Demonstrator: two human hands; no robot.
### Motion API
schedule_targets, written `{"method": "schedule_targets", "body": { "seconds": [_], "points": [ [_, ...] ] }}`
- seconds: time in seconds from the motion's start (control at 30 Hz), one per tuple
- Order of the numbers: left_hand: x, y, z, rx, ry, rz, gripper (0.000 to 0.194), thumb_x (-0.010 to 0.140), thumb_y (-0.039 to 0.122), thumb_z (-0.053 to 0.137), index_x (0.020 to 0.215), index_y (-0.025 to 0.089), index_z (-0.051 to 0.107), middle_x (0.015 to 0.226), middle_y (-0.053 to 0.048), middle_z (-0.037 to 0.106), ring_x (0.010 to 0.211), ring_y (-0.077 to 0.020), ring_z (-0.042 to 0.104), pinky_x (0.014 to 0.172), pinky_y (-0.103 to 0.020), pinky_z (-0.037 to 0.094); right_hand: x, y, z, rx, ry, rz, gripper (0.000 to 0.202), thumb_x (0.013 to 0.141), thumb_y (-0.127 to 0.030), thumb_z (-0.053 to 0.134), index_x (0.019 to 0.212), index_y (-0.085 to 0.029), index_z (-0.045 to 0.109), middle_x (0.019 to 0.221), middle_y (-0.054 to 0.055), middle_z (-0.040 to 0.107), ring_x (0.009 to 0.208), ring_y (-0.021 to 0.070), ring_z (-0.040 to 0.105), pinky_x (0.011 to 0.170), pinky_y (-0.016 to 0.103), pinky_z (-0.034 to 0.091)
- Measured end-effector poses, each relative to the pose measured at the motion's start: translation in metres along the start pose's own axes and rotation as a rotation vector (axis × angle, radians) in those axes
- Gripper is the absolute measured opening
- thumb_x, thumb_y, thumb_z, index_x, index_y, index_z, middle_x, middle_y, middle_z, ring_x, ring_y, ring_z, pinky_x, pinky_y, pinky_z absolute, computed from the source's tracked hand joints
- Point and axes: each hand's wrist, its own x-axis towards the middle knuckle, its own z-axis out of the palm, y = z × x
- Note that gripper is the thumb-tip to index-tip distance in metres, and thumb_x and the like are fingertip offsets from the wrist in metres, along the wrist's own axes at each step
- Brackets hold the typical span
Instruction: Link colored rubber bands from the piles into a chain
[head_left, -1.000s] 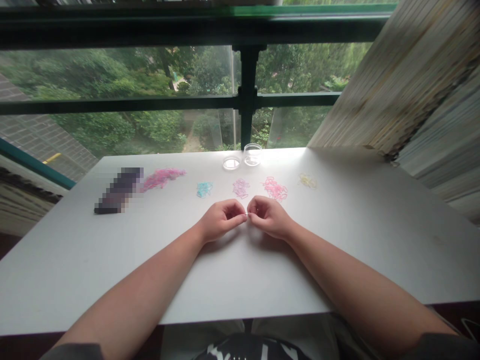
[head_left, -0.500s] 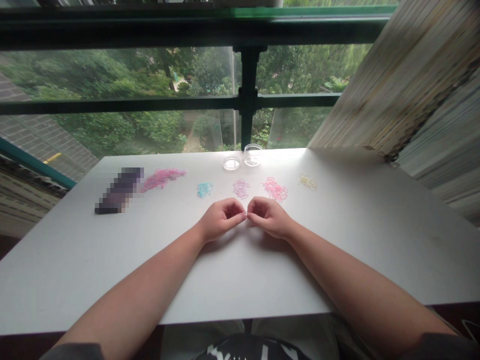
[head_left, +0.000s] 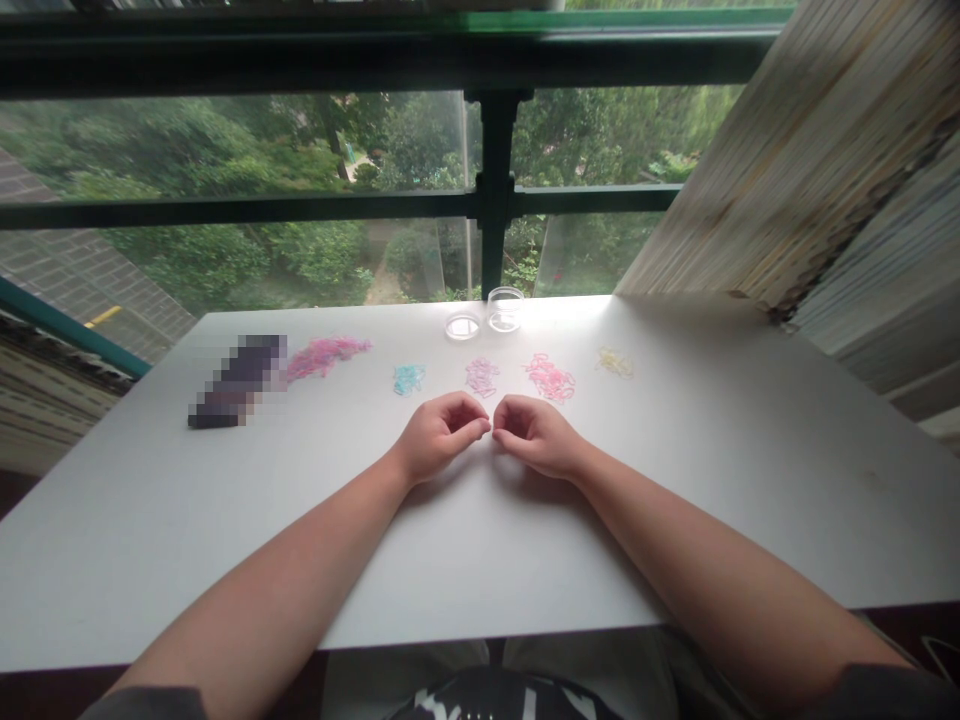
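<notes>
My left hand [head_left: 444,434] and my right hand [head_left: 538,436] meet almost fingertip to fingertip above the middle of the white table [head_left: 420,590]. Both are closed in a pinch, thumb against forefinger. Whatever lies between the fingertips is too small to make out. Just beyond the hands are a lilac pile of small loops [head_left: 481,377] and a pink pile of small loops [head_left: 551,378], which look like little rubber bands. A turquoise pile [head_left: 409,378] lies beyond my left hand, and a pale yellow pile [head_left: 615,362] sits farther right.
Toward the window stand a clear round container [head_left: 505,311] and a shallow clear lid [head_left: 462,326]. A larger mixed pink and purple heap [head_left: 328,357] lies at left, beside a blurred dark object [head_left: 240,382]. A curtain [head_left: 712,150] hangs at the right.
The fingertips have drawn very slightly apart, leaving a thin gap between the hands. The piles and the clear container stay where they were.
</notes>
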Motion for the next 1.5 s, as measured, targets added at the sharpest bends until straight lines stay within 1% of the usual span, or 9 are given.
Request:
{"method": "schedule_targets", "body": {
  "seconds": [0.2,0.7,0.87,0.97,1.07,1.2,1.27,1.37,1.5],
  "points": [
    [0.0,0.0,0.0,0.005,0.033,-0.01,0.014,0.077,0.027,0.06,0.078,0.013,0.061,0.072,-0.003,0.062,0.062,-0.0102,0.053,0.058,-0.022,0.042,-0.001,0.0,0.0,-0.01,0.007,0.002,0.004,0.072,-0.015,0.055,0.071,-0.016,0.051,0.058,-0.005,0.047,0.051,0.0075,0.041,0.048,0.02,0.033],
    [0.0,-0.002,-0.001,-0.105,-0.012,-0.044,0.018,0.081,0.028,0.053,0.09,0.013,0.059,0.082,-0.005,0.064,0.068,-0.0125,0.059,0.066,-0.026,0.047,-0.001,0.003,0.0,0.036,0.02,0.036,0.004,0.074,-0.018,0.055,0.072,-0.017,0.051,0.058,-0.004,0.047,0.051,0.0077,0.04,0.048,0.02,0.032],
    [0.0,-0.003,-0.001,-0.09,0.001,-0.052,0.018,0.081,0.026,0.052,0.093,0.014,0.058,0.085,-0.006,0.064,0.069,-0.0126,0.059,0.068,-0.028,0.048,-0.001,0.004,-0.003,-0.041,0.041,0.032,0.004,0.075,-0.019,0.054,0.073,-0.017,0.051,0.058,-0.004,0.047,0.05,0.0079,0.041,0.047,0.02,0.033],
    [-0.001,0.0,-0.002,-0.065,0.011,-0.073,0.02,0.08,0.026,0.053,0.096,0.014,0.057,0.088,-0.007,0.064,0.07,-0.0132,0.059,0.07,-0.029,0.048,0.001,0.003,-0.018,-0.21,0.119,-0.019,0.003,0.074,-0.018,0.053,0.071,-0.018,0.052,0.061,-0.003,0.051,0.053,0.0092,0.045,0.05,0.021,0.036],
    [-0.002,0.003,-0.003,-0.032,0.007,-0.095,0.021,0.08,0.027,0.053,0.097,0.015,0.056,0.089,-0.007,0.065,0.071,-0.0138,0.059,0.07,-0.029,0.048,0.003,0.006,-0.051,-0.446,0.299,-0.039,0.004,0.072,-0.017,0.053,0.069,-0.018,0.055,0.062,-0.001,0.055,0.055,0.0106,0.047,0.053,0.023,0.037],
    [-0.003,0.006,-0.005,-0.001,-0.025,-0.108,0.021,0.08,0.029,0.053,0.096,0.016,0.056,0.086,-0.007,0.065,0.072,-0.0152,0.059,0.072,-0.031,0.049,-0.005,0.022,-0.108,-0.692,0.648,0.114,0.009,0.071,-0.022,0.052,0.068,-0.018,0.06,0.065,0.002,0.059,0.057,0.0133,0.05,0.057,0.026,0.038],
    [-0.003,0.007,-0.006,0.01,-0.035,-0.119,0.022,0.079,0.03,0.053,0.095,0.016,0.057,0.084,-0.007,0.065,0.073,-0.0165,0.06,0.071,-0.031,0.05,-0.011,0.033,-0.13,-0.749,0.754,0.218,0.012,0.07,-0.023,0.052,0.066,-0.018,0.062,0.066,0.004,0.061,0.059,0.0152,0.052,0.058,0.027,0.038],
    [-0.002,0.009,-0.006,0.027,-0.038,-0.129,0.022,0.078,0.032,0.054,0.094,0.018,0.058,0.083,-0.006,0.065,0.074,-0.0175,0.061,0.07,-0.031,0.05,-0.018,0.049,-0.146,-0.742,0.782,0.34,0.015,0.068,-0.024,0.052,0.066,-0.017,0.065,0.065,0.005,0.063,0.059,0.0163,0.054,0.059,0.028,0.039],
    [-0.001,0.013,-0.007,0.056,-0.06,-0.132,0.023,0.079,0.036,0.054,0.092,0.018,0.058,0.081,-0.006,0.065,0.073,-0.0179,0.061,0.071,-0.031,0.051,-0.019,0.06,-0.148,-0.742,0.779,0.374,0.016,0.067,-0.024,0.052,0.066,-0.018,0.066,0.064,0.004,0.064,0.059,0.0161,0.055,0.058,0.027,0.04]
  ]
}}
